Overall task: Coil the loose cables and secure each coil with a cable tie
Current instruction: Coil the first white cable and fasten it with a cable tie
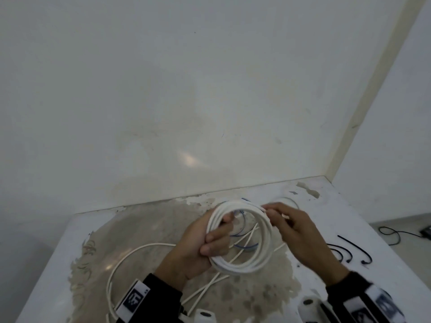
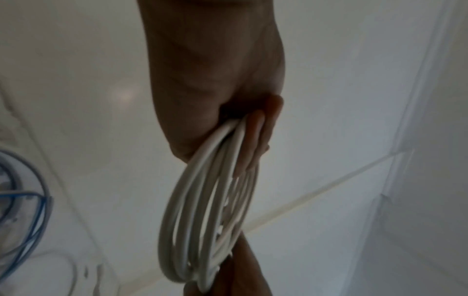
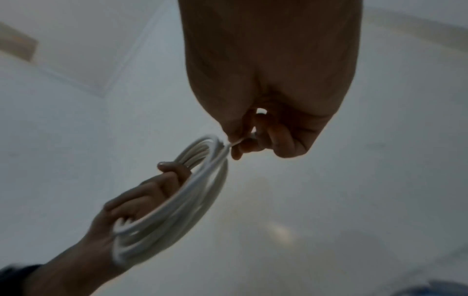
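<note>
A white cable coil (image 1: 242, 238) of several loops hangs above the table, and my left hand (image 1: 210, 243) grips its left side with fingers curled through the ring. From the left wrist the coil (image 2: 202, 210) runs edge-on out of the hand (image 2: 253, 140). My right hand (image 1: 289, 224) pinches the cable strand at the coil's upper right; the right wrist view shows its thumb and fingers (image 3: 243, 146) closed on that strand beside the coil (image 3: 177, 200). Loose white cable (image 1: 130, 255) trails over the table at the left. Black cable ties (image 1: 349, 250) lie to the right.
A blue cable coil (image 1: 242, 238) lies on the table behind the white coil, also seen from the left wrist (image 2: 33, 216). The worn white table (image 1: 58, 264) stands in a wall corner. White cylinders (image 1: 310, 308) sit at the near edge. A black cord (image 1: 394, 234) lies on the floor, right.
</note>
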The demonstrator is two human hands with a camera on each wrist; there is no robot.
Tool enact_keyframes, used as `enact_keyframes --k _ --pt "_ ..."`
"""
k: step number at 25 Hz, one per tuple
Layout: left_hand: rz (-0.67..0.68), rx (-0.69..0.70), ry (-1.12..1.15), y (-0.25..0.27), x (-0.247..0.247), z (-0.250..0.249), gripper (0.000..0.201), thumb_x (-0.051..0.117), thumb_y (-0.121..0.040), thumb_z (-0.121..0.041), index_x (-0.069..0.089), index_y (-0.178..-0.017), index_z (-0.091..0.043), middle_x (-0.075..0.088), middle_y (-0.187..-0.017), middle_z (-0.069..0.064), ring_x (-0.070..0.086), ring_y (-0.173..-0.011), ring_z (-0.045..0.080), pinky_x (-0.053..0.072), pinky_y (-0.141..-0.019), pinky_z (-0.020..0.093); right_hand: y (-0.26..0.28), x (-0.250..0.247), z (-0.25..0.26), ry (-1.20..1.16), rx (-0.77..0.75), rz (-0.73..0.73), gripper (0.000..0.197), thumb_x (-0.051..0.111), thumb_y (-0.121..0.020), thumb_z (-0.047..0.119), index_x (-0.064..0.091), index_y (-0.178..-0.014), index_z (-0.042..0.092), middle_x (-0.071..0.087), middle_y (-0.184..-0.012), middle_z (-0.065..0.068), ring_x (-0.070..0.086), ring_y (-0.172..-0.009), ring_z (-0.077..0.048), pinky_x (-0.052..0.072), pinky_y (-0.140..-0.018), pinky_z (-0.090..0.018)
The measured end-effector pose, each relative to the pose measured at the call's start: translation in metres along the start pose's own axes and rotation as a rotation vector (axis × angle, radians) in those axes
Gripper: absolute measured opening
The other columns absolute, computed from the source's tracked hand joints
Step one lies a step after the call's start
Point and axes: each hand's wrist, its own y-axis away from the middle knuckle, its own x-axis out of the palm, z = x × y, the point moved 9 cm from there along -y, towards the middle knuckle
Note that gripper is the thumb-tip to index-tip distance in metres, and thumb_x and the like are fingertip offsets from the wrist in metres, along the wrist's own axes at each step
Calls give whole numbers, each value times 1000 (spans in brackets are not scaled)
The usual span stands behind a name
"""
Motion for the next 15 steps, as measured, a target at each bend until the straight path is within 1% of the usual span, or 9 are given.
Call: enact_keyframes --k 1,3,5,7,8,10,12,14,15 --pt "-54 49 17 0 -7 -7 36 42 -99 -38 52 -79 -11 29 -41 -6 26 -25 1 11 -32 18 9 7 -12 -43 69 -6 24 52 -102 11 74 -102 20 65 -70 17 56 -59 -2 39 -55 -8" --pt "-132 90 9 -1 -16 -12 47 38 -98 -50 52 -76 -11 27 -43 -7 21 -25 1 8 -35 19 26 21 -29 -115 174 -3 26 49 -103 10 73 -100 19 51 -54 14 42 -46 -2 33 -49 -11" --pt "-148 85 -16 -1 -16 -10 45 39 -96 -50 52 -77 -12 27 -45 -7 20 -26 1 7 -36 20 34 25 -38 -158 228 -25 28 48 -103 9 73 -93 16 47 -51 11 38 -44 -2 34 -48 -16" --pt "-125 68 -27 -1 -12 -7 39 41 -98 -45 51 -80 -11 29 -46 -7 22 -26 1 10 -35 19 34 20 -41 -148 244 -74 29 49 -102 7 73 -88 15 52 -54 9 42 -46 -4 38 -49 -17" --pt "-95 58 -29 -1 -9 -5 38 41 -99 -44 51 -82 -11 30 -47 -7 23 -27 1 12 -35 19 34 18 -41 -128 244 -93 29 50 -101 6 74 -87 17 58 -58 9 46 -49 -5 41 -50 -18" --pt "-19 30 -37 1 -2 -3 37 41 -100 -43 52 -85 -11 32 -48 -7 26 -28 1 15 -34 19 31 13 -43 -117 258 -119 32 50 -100 5 76 -90 22 69 -73 7 57 -61 -8 46 -54 -18" --pt "48 -13 -49 4 4 1 36 40 -99 -42 54 -86 -11 34 -49 -8 26 -29 1 17 -34 18 26 8 -38 -134 245 -135 34 47 -102 6 76 -96 22 74 -85 4 65 -76 -15 50 -62 -18" --pt "114 -65 -59 8 10 7 37 38 -100 -41 56 -87 -12 35 -50 -8 24 -29 2 17 -34 17 19 5 -17 -126 166 -122 35 40 -103 19 74 -108 22 76 -100 4 69 -94 -14 51 -76 -18" --pt "144 -82 -58 10 12 9 37 37 -101 -41 57 -87 -13 35 -50 -8 22 -29 2 17 -34 17 16 8 -3 -143 120 -73 38 35 -102 25 71 -115 22 75 -107 5 69 -100 -12 52 -82 -20"
